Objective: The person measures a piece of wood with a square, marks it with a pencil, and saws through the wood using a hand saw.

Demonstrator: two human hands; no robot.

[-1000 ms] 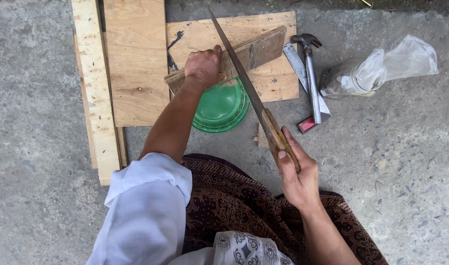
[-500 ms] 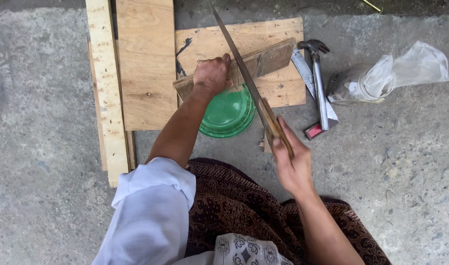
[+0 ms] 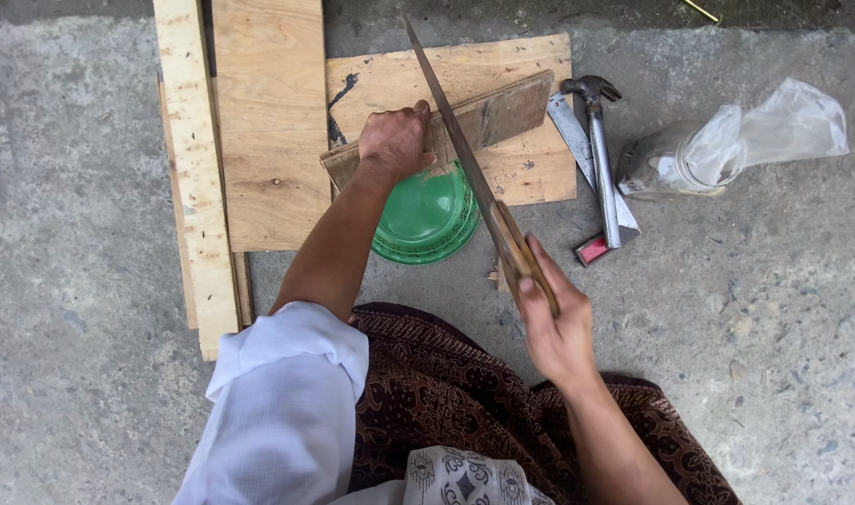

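My left hand (image 3: 393, 138) presses down on the narrow wooden board (image 3: 441, 129), fingers curled over its upper edge, pinning it across the green plastic basin (image 3: 427, 217) that props it above the plywood sheet (image 3: 530, 159) on the concrete floor (image 3: 764, 327). My right hand (image 3: 555, 323) is wrapped tight around the wooden handle of the handsaw (image 3: 465, 164), whose blade crosses the board just right of my left fingers. The board looks stiff, dry and light, so I judge it will skate or chatter unless I bear down close to the cut. The basin beneath seems thin and springy, a wobbly rest. A claw hammer (image 3: 603, 159) and a clear plastic bag (image 3: 736, 140) lie well to the right.
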